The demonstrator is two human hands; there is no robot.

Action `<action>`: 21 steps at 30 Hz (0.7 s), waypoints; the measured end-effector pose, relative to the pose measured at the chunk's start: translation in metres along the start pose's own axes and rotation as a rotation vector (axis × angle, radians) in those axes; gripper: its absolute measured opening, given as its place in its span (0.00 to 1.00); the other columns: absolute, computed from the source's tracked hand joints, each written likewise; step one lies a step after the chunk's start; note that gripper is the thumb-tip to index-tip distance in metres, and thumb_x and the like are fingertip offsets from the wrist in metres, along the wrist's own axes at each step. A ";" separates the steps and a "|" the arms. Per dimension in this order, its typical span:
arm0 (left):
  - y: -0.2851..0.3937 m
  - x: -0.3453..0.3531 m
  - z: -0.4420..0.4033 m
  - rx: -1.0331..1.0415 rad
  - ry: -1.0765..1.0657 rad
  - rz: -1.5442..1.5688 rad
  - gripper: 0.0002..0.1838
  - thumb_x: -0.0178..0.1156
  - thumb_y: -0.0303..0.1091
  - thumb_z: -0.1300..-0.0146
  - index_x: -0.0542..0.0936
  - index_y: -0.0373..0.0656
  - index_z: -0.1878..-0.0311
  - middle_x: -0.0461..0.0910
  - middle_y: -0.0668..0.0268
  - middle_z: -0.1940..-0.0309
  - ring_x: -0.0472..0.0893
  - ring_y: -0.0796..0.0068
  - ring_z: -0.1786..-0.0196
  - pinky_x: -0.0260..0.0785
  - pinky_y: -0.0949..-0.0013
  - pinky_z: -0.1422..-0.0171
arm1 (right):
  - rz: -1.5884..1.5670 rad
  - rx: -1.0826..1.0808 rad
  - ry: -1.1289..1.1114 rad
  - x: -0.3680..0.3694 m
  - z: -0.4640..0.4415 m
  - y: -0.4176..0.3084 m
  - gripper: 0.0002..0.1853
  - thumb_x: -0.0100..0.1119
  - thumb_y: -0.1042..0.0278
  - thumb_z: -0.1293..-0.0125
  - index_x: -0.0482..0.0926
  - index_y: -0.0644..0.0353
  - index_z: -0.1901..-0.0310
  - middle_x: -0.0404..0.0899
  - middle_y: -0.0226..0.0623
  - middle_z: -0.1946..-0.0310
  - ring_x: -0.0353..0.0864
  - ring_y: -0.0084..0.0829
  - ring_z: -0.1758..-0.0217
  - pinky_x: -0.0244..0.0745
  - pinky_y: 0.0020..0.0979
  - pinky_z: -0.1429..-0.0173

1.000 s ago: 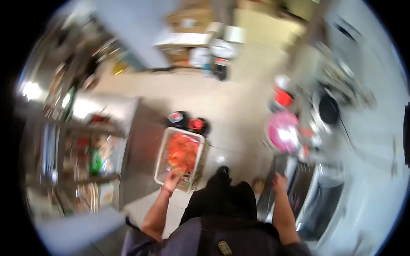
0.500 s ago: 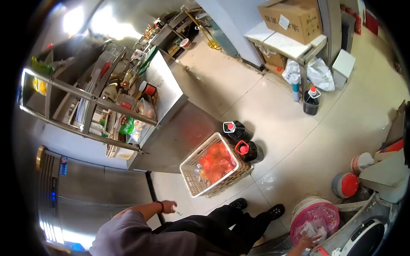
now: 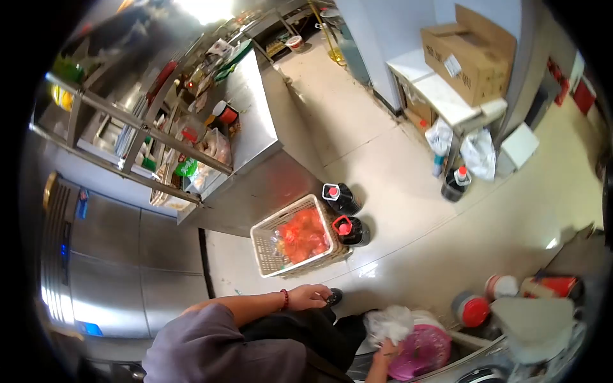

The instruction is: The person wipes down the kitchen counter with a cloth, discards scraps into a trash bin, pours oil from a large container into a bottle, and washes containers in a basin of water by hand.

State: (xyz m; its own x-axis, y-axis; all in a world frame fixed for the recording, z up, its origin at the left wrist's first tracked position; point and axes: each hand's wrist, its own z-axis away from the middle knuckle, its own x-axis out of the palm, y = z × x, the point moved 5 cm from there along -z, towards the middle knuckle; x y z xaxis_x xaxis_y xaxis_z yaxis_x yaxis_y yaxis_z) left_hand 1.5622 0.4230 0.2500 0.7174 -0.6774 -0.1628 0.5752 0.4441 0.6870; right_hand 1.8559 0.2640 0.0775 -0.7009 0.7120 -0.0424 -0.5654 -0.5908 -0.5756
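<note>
My right hand (image 3: 387, 352) grips a crumpled translucent plastic bag (image 3: 391, 324) at the lower edge of the view. The bag is beside a pink basin (image 3: 423, 351), which sits over a white bucket whose rim partly shows. My left hand (image 3: 310, 297), with a red bead bracelet on the wrist, hangs in front of my dark trousers. Its fingers are loosely bent and apart, and I see nothing in them. Beyond it on the floor stands a cream plastic crate (image 3: 262, 246) with red plastic bags (image 3: 303, 236) inside.
Two dark jugs, one with a white handle (image 3: 343, 198) and one with a red handle (image 3: 351, 230), stand against the crate. A steel counter (image 3: 255, 121) rises behind it. Red-lidded tub (image 3: 471, 309) at right. Cardboard box (image 3: 466, 60) on a white table.
My right hand has lifted the plastic bag out of the pink basin and moved left with it. My left hand has swung right, across my body. The whole view has shifted.
</note>
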 end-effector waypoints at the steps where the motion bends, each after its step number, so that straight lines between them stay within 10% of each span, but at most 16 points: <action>1: 0.013 -0.002 -0.002 0.056 0.024 0.053 0.23 0.56 0.33 0.35 0.66 0.46 0.37 0.71 0.65 0.45 0.74 0.74 0.46 0.67 0.69 0.41 | -0.084 -0.003 -0.147 0.034 0.018 -0.024 0.23 0.58 0.79 0.47 0.70 0.64 0.46 0.76 0.41 0.55 0.78 0.37 0.58 0.77 0.37 0.58; 7: 0.074 -0.027 -0.034 -0.048 -0.096 1.056 0.32 0.53 0.49 0.34 0.59 0.47 0.32 0.68 0.66 0.38 0.71 0.69 0.40 0.67 0.63 0.40 | -0.051 0.256 -0.936 0.199 0.088 -0.162 0.26 0.59 0.82 0.51 0.71 0.63 0.46 0.77 0.36 0.54 0.77 0.33 0.53 0.74 0.32 0.51; 11: 0.129 -0.065 -0.087 0.088 -0.326 1.381 0.24 0.50 0.47 0.32 0.69 0.44 0.39 0.75 0.64 0.46 0.76 0.69 0.46 0.69 0.61 0.42 | 0.343 -0.367 -1.151 0.289 0.109 -0.282 0.33 0.64 0.74 0.50 0.64 0.62 0.40 0.72 0.39 0.46 0.73 0.33 0.44 0.71 0.36 0.42; 13: 0.147 -0.092 -0.127 0.292 -0.273 1.493 0.22 0.48 0.46 0.32 0.71 0.43 0.42 0.77 0.63 0.49 0.78 0.69 0.50 0.70 0.61 0.44 | 0.501 -0.388 -0.889 0.329 0.147 -0.353 0.44 0.69 0.68 0.51 0.54 0.62 0.34 0.68 0.46 0.43 0.71 0.40 0.42 0.69 0.40 0.40; 14: 0.186 -0.121 -0.124 0.365 -0.317 1.495 0.22 0.45 0.46 0.31 0.70 0.41 0.41 0.77 0.62 0.49 0.78 0.67 0.50 0.69 0.59 0.42 | 0.914 -1.068 -0.498 0.334 0.129 -0.374 0.43 0.67 0.69 0.49 0.53 0.63 0.34 0.65 0.52 0.42 0.67 0.44 0.39 0.66 0.40 0.39; 21: 0.264 -0.238 -0.149 0.469 -0.089 1.674 0.23 0.44 0.44 0.30 0.67 0.38 0.39 0.74 0.58 0.46 0.76 0.61 0.46 0.67 0.55 0.39 | 0.802 -1.653 -0.607 0.439 0.181 -0.476 0.40 0.66 0.73 0.52 0.61 0.61 0.36 0.59 0.47 0.35 0.63 0.42 0.34 0.66 0.37 0.39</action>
State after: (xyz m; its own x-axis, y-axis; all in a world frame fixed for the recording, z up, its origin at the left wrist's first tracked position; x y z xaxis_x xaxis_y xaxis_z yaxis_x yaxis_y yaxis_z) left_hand 1.6023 0.7887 0.3643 0.3368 0.2639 0.9038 -0.8687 0.4574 0.1901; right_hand 1.7392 0.7891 0.4805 -0.7870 0.0788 -0.6119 0.5668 0.4843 -0.6665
